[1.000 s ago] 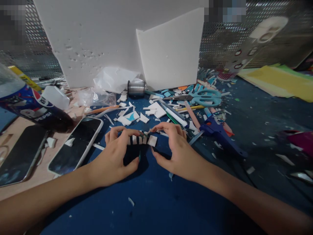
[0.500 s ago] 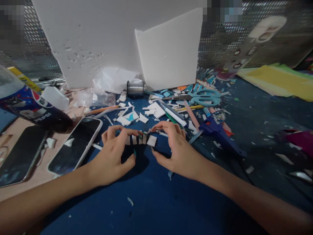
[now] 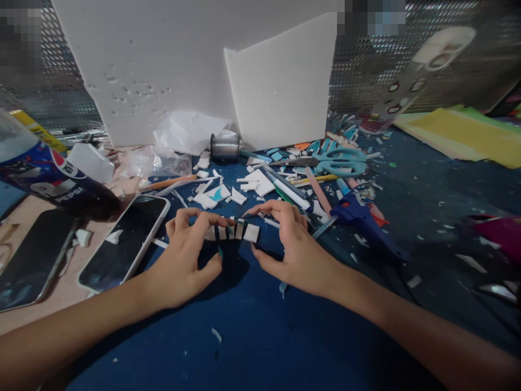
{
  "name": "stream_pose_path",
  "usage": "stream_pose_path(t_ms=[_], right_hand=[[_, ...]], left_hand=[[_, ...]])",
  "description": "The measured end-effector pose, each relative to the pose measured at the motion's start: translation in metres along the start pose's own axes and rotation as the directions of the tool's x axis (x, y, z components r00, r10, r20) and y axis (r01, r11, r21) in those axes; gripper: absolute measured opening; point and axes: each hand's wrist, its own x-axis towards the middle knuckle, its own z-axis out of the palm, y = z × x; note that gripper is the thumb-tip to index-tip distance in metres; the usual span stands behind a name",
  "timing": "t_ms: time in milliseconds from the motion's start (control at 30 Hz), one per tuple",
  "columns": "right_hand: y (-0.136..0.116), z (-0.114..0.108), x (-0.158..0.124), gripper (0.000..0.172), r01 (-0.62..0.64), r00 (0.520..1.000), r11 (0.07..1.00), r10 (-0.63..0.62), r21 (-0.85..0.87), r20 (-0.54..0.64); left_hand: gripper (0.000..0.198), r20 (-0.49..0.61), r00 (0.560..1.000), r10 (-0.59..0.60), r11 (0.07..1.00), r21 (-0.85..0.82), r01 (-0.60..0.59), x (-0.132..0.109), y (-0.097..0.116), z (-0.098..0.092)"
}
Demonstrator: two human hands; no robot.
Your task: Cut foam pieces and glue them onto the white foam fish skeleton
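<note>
Several small white foam pieces lie in a row on the dark blue tabletop [image 3: 244,336], between my hands. My left hand [image 3: 185,252] arches over the left end of the row, thumb and fingers apart, its fingertips close above the pieces. Whether they touch is hard to make out. At the right end sits a squarish foam piece [image 3: 251,233]. My right hand [image 3: 297,244] curves around that side, index finger reaching past its far edge and thumb near its front corner. A gap shows between the right thumb and index finger.
Behind my hands are foam scraps [image 3: 215,195], a wire spool [image 3: 225,147], light blue scissors [image 3: 337,161] and a marker [image 3: 295,194]. A blue glue gun [image 3: 366,225] lies right. Two phones [image 3: 126,241] and a Pepsi bottle [image 3: 57,176] are left. White foam boards [image 3: 280,92] stand behind.
My left hand has shifted slightly left, and its fingertips have moved a little along the row. The right index finger has lifted slightly away from the left fingertips.
</note>
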Motion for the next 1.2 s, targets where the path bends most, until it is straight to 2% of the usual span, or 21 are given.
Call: stream_pose_path(t_ms=[233,333,467,600,933,1200], right_hand=[[0.001,-0.001,0.002,0.040,-0.039,0.999,0.999,0.038,0.022,0.031],[0.000,0.002,0.003,0.043,-0.032,0.998,0.999,0.034,0.032,-0.048],[-0.002,0.006,0.007,0.048,-0.017,0.992,0.999,0.011,-0.046,-0.125],[-0.004,0.009,0.012,0.046,-0.043,0.994,0.997,0.036,-0.070,-0.100],[-0.006,0.008,0.012,0.044,-0.031,0.998,1.000,0.031,-0.001,-0.052],[-0.005,0.007,0.012,0.042,-0.014,0.999,1.000,0.013,-0.002,-0.053]], left_hand=[[0.029,-0.019,0.999,-0.032,0.999,-0.013,0.032,0.000,0.001,-0.002],[0.027,-0.021,0.999,-0.036,0.999,-0.005,0.036,0.001,0.001,-0.001],[0.029,-0.044,0.999,-0.026,1.000,-0.002,0.026,0.000,0.000,0.001],[0.030,-0.049,0.998,-0.028,0.999,-0.017,0.027,-0.001,-0.001,0.001],[0.031,-0.045,0.998,-0.049,0.998,-0.044,0.047,-0.001,0.001,-0.002],[0.032,-0.034,0.998,-0.051,0.998,-0.047,0.049,-0.001,0.001,-0.002]])
